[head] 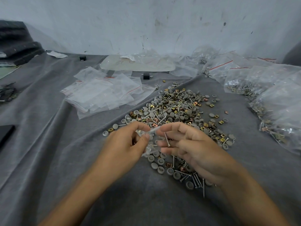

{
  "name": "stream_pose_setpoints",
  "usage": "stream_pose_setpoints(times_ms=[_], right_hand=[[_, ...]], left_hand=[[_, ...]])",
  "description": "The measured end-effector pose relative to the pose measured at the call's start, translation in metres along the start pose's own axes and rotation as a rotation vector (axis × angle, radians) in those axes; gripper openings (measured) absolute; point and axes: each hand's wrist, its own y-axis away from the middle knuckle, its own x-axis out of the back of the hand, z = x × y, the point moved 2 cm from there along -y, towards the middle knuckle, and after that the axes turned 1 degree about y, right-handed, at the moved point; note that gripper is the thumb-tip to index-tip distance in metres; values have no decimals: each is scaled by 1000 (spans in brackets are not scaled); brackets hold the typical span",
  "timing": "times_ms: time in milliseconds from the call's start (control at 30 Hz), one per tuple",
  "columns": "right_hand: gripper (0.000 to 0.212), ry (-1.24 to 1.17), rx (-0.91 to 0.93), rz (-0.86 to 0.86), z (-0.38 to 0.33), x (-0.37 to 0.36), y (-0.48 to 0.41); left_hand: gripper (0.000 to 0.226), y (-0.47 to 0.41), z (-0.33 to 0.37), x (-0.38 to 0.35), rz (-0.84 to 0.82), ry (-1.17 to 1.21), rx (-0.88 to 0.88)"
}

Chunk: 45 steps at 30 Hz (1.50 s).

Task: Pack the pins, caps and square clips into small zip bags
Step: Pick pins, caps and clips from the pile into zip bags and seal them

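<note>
Pinching left hand [125, 141]: thumb and forefinger clamp one edge of a small zip bag [152, 131], clear, held just above the near end of the pile.
Right hand [192, 147]: fingers curled, grasping one pin [167, 139], which stands roughly upright against them; thumb and forefinger tips meet the bag's top edge.
Pile [175, 108]: loose pins, grey caps [105, 133] and brass-coloured square clips [216, 116] mixed together, centre-right, running from under the hands toward the far side.
Empty zip bags [104, 93]: loose stack with red seal lines, left of the pile and farther off.
Filled bags [268, 88]: heaped along the right edge, pins and clips showing through.
Grey cloth [48, 144]: creased, covers the desk.
</note>
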Motion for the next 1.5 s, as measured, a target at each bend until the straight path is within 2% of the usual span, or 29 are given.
stream_pose_setpoints(times_ms=[100,233,400,500,567,700,867,1067,1200,1500], right_hand=[[51,-33,-11,-12,3,-6,-1],[47,-5,-11,62,9,-11,-2],[24,-13,96,202,8,-11,-3],[25,-4,163,290,-2,3,-1],[27,95,200,383,-8,16,1],[19,587,227,562,-12,36,2],[7,1132,262,387,2,18,-6],[27,1486,249,375,16,7,-19],[24,1610,167,429,12,9,-25],[23,1646,51,331,10,10,-22]], left_hand=[[11,0,1,0,-7,-4,3],[13,1,2,-2,-17,7,8],[13,0,2,-2,-14,21,-2],[9,-1,-2,0,17,39,9],[8,-1,-4,3,34,48,20],[9,-3,-5,8,73,35,26],[11,-4,-7,11,90,34,41],[12,-5,-8,13,105,37,32],[13,-4,-8,14,99,47,37],[12,-4,-7,13,81,19,37]])
